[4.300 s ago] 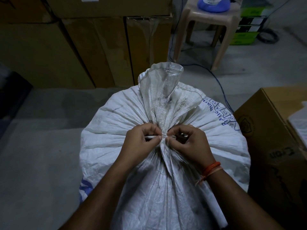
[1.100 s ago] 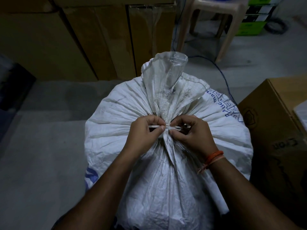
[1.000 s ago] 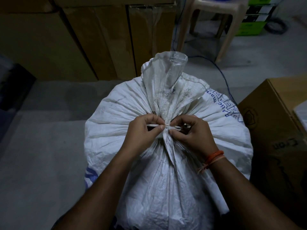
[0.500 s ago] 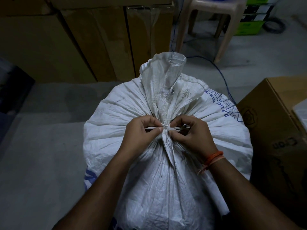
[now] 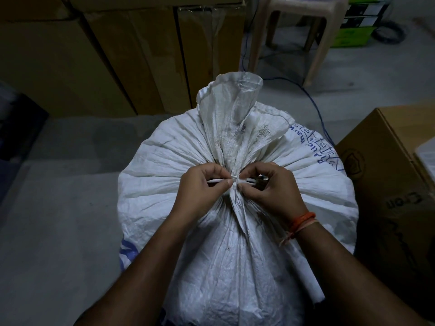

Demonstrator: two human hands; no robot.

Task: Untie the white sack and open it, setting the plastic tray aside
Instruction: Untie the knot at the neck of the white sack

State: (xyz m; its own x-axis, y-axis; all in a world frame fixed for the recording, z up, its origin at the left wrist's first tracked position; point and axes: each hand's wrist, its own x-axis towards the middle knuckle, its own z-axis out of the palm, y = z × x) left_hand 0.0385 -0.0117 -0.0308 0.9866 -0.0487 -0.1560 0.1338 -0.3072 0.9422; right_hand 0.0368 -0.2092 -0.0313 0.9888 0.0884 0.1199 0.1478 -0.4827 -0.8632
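Note:
A full white woven sack [image 5: 164,184] with blue print stands on the floor in front of me. Its mouth is gathered into a neck [image 5: 233,118] that sticks up, bound by a thin white tie [image 5: 235,179]. My left hand [image 5: 202,191] pinches the tie's left end between thumb and fingers. My right hand [image 5: 273,189], with an orange thread band at the wrist, pinches the tie's right end at the knot. No plastic tray is visible.
Tall brown cardboard boxes [image 5: 117,55] stand behind the sack. A beige plastic stool [image 5: 294,24] and a green box [image 5: 353,31] are at the back right. A blue cable [image 5: 317,109] runs over the grey floor. Another cardboard box [image 5: 388,196] sits close on the right.
Both hands stay pinched on the tie at the sack's neck with only small finger shifts. The view has drifted slightly; the sack remains tied.

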